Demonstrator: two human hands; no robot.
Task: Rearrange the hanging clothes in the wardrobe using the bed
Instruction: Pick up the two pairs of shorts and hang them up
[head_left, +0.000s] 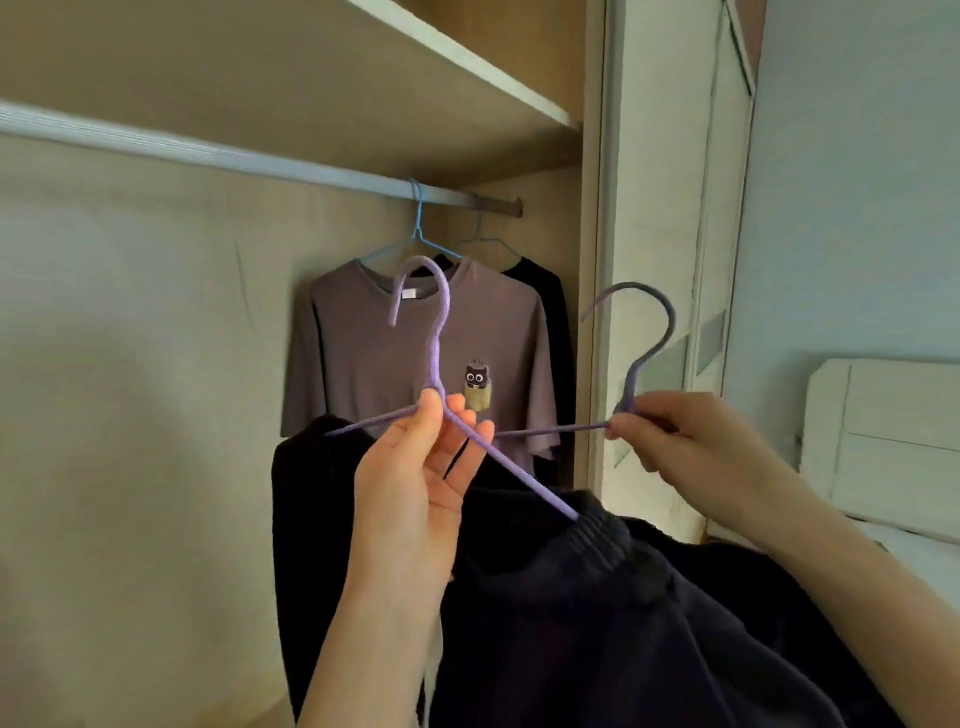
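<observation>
My left hand grips a purple hanger at the base of its hook, and dark trousers with an elastic waistband hang from it. My right hand pinches the neck of a second purple hanger, held to the right in front of the wardrobe's side panel; its wire runs left toward my left hand. Behind, a mauve T-shirt with a small cat print hangs on a blue hanger from the wardrobe rail. A black garment hangs just right of it.
A shelf sits above the rail. The rail's left stretch carries nothing. The wardrobe side panel and a white door frame stand to the right. A white headboard shows at the far right.
</observation>
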